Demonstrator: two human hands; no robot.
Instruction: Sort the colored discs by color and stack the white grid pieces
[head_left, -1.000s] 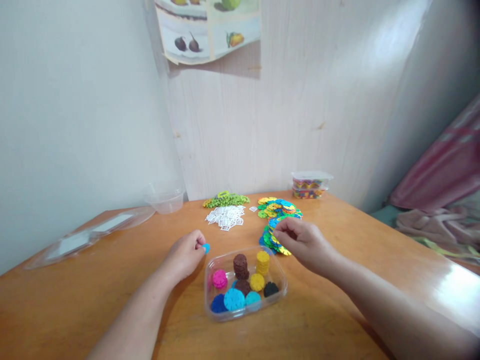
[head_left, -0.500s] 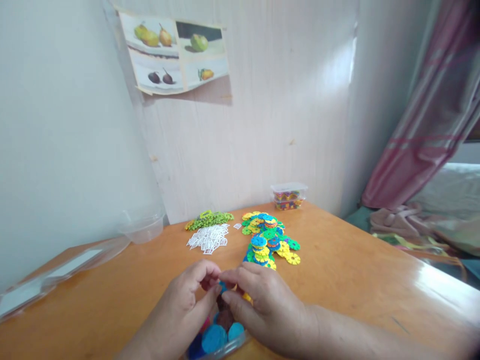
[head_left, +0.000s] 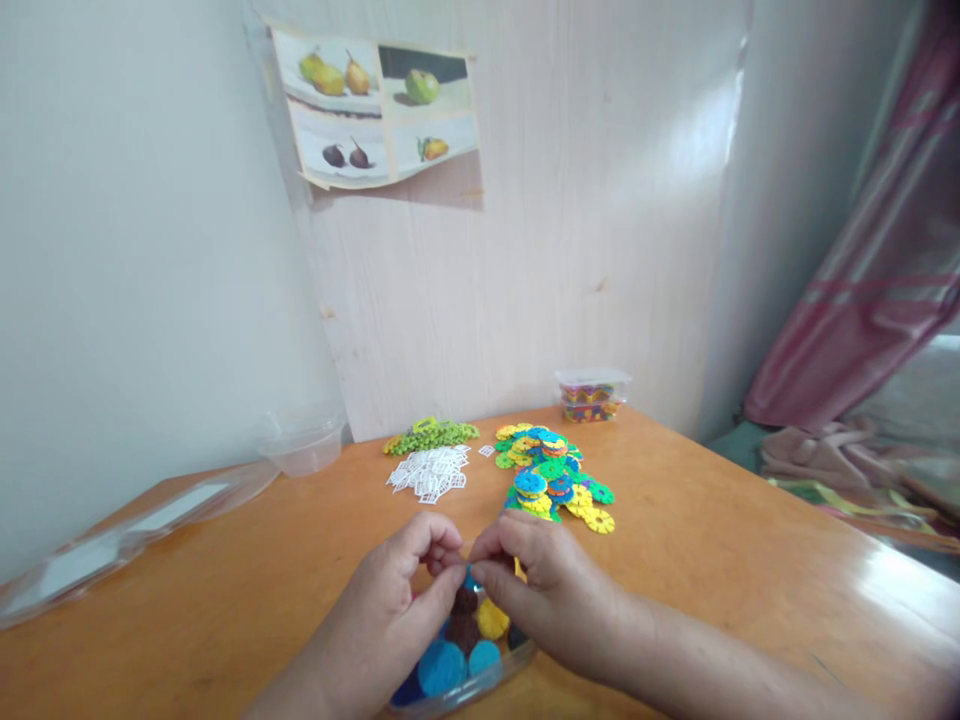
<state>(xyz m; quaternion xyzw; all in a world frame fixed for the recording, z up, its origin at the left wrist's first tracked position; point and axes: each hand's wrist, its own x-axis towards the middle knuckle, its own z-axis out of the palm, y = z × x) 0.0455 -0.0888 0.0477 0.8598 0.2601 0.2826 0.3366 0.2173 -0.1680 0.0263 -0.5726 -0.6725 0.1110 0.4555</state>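
Note:
My left hand [head_left: 412, 585] and my right hand [head_left: 551, 580] meet over a clear plastic box [head_left: 472, 692] at the table's near edge. Their thumbs and fingers are pinched together around a small blue piece [head_left: 471, 579], mostly hidden by the fingertips. Below, the box holds round coloured pieces: a large blue one [head_left: 441, 668], a lighter blue one [head_left: 484, 658], a yellow one [head_left: 493, 620] and a brown one [head_left: 463, 633]. My left hand and wrist cover the box's left side.
Beyond my hands lie piles of notched plastic discs [head_left: 551, 468], white lattice pieces [head_left: 431, 472] and green pieces [head_left: 435, 436]. A lidded box [head_left: 592, 395] stands at the back right. A clear bowl [head_left: 304, 445] and clear plastic lids [head_left: 142, 530] are on the left.
The view has shifted slightly, so the things sit further right in the picture. My hands have tilted a little apart, showing more of the yellow and brown pieces.

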